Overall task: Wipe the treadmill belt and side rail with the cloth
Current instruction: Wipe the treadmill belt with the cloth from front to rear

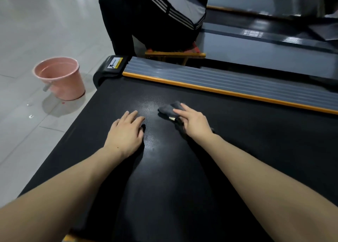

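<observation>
Right hand (194, 124): fingers extended and pressing down on a small grey cloth (169, 109), which lies bunched on the black treadmill belt (237, 141) just ahead of the fingertips; nothing is curled around it. Left hand (126, 133): fingers straight and relaxed, palm flat on the belt, holding nothing, well apart from the cloth.

Risks, as judged: the cloth is pinned only by fingertips, so a fast stroke could let it slip out or roll up, leaving streaks. Weight leaning on the flat left palm may push the belt along and upset balance. The grey ribbed side rail (228, 78) with its orange edge strip appears not yet reached and could be skipped.

Surface: textured belt showing a dull sheen patch between the hands, possibly damp.

Room: pale tiled floor (36, 31) with water drops beside a pink bucket (62, 78); a second person in dark striped clothing (155, 18) crouches beyond the rail; further treadmills lie behind.
</observation>
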`<control>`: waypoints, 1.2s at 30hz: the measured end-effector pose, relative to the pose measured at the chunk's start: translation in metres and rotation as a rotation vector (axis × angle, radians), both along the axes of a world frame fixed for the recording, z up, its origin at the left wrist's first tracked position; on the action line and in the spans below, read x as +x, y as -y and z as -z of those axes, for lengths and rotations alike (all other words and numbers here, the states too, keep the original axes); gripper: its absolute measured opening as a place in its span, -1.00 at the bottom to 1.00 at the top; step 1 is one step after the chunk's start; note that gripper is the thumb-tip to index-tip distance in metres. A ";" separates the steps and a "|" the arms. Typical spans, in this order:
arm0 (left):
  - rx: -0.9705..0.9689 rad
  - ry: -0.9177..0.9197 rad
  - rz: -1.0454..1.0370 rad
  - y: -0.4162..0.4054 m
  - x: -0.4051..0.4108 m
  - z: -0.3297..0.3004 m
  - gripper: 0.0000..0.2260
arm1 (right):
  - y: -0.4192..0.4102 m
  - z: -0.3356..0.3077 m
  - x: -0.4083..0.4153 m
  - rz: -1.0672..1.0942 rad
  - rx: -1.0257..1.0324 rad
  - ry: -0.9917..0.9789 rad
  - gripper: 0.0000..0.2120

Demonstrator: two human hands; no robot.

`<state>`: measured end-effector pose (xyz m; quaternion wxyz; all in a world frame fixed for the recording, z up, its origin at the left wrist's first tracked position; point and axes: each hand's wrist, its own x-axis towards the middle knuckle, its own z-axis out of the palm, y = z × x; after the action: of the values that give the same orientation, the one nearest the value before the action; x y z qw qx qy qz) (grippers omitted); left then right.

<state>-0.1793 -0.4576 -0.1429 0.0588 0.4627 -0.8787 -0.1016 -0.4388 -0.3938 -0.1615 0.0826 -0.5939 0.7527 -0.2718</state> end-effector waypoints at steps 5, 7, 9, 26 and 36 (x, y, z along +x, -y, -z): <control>-0.032 0.043 -0.016 0.061 0.002 0.005 -0.59 | 0.049 0.002 -0.020 0.230 0.014 0.019 -0.65; -0.058 0.064 -0.032 0.084 0.015 0.009 -0.59 | 0.058 0.003 -0.020 0.342 0.003 0.005 -0.65; -0.076 0.063 -0.061 0.109 0.029 0.014 -0.59 | 0.063 0.006 -0.013 0.462 -0.008 -0.016 -0.64; -0.151 0.030 -0.029 0.132 0.050 0.033 -0.51 | 0.165 0.007 0.089 0.168 0.138 -0.054 -0.65; -0.193 0.002 -0.005 0.134 0.051 0.036 -0.54 | 0.097 -0.005 0.026 0.712 0.110 -0.099 -0.68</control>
<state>-0.1280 -0.5916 -0.1787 0.1025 0.4574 -0.8832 -0.0161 -0.4130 -0.4905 -0.1562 -0.0221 -0.3016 0.9290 -0.2133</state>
